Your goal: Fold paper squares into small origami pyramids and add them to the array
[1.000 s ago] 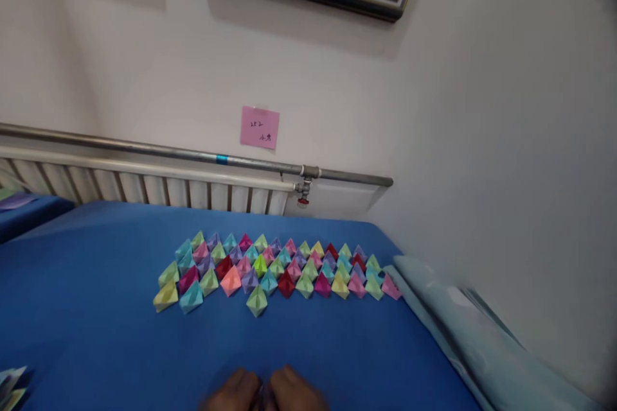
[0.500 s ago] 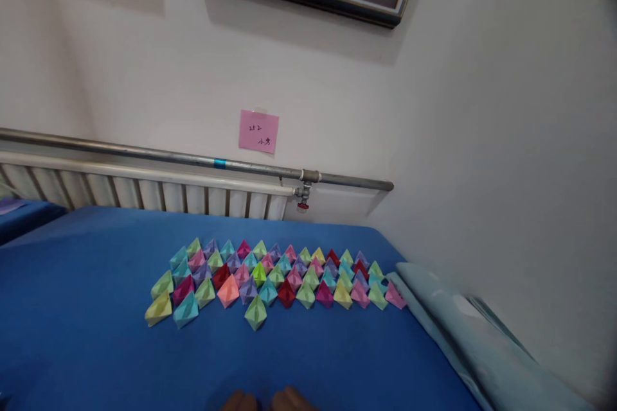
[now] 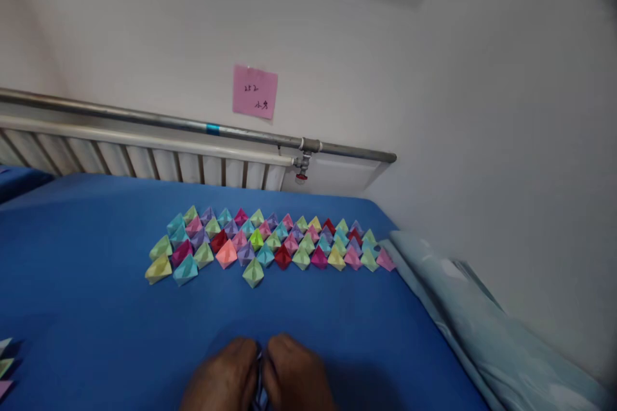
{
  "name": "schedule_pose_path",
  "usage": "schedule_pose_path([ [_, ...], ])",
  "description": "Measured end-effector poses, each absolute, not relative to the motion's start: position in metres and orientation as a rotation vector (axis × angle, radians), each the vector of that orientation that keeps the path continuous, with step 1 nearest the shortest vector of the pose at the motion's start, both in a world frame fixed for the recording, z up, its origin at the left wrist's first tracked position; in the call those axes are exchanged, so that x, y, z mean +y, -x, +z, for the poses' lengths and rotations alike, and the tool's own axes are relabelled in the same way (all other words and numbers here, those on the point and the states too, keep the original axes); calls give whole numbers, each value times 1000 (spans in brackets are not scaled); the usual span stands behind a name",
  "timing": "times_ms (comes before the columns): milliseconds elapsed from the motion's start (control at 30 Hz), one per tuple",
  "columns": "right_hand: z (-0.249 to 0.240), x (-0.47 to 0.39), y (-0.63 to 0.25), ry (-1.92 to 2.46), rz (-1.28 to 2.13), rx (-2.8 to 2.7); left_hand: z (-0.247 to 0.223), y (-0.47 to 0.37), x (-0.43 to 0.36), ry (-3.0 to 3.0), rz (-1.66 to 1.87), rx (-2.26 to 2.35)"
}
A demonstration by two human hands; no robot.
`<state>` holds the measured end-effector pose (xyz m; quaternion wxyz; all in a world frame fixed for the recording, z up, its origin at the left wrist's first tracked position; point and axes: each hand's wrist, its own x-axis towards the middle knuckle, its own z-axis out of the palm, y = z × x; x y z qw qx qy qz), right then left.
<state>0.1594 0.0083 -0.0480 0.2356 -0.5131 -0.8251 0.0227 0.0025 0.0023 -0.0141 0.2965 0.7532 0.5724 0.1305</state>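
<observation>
At the bottom centre of the head view, my left hand [image 3: 225, 371] and my right hand [image 3: 295, 369] sit close together with fingers curled in. Between them shows a narrow strip of bluish-purple folded paper [image 3: 260, 385], pinched from both sides. Most of that paper is hidden by the hands, so its full shape cannot be told. Beyond my hands, several rows of small folded paper boats [image 3: 282, 257] in many colours stand on the blue surface [image 3: 120, 308]. One light green boat [image 3: 253, 273] lies nearest to me, in front of the rows.
A light blue patterned cloth [image 3: 448, 289] lies along the right edge by the wall. Folded paper pieces [image 3: 4, 368] peek in at lower left. Behind are a white radiator [image 3: 164, 166], a metal pipe [image 3: 260, 135] with a red-handled valve [image 3: 301, 177], and a pink note [image 3: 255, 91].
The view has tilted downward, so the wall and boats sit higher in the picture. More of both hands shows, along with the bluish paper between them and paper pieces at lower left.
</observation>
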Motion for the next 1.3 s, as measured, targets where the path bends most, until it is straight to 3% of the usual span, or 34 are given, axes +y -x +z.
schedule_pose_path([
  [333,-6,5,-156,1524,531,-2258,4,6,4,-2063,347,1559],
  [500,-1,10,-178,1418,1135,-1800,10,25,16,-1666,473,1308],
  [600,-2,15,-187,1446,1305,-1505,11,34,21,-1546,522,1347],
  [967,-16,13,-178,1432,1011,-1375,0,29,23,-1693,730,1533],
  [1300,-17,-31,-172,1339,554,-1810,0,47,-5,-1992,581,1541],
])
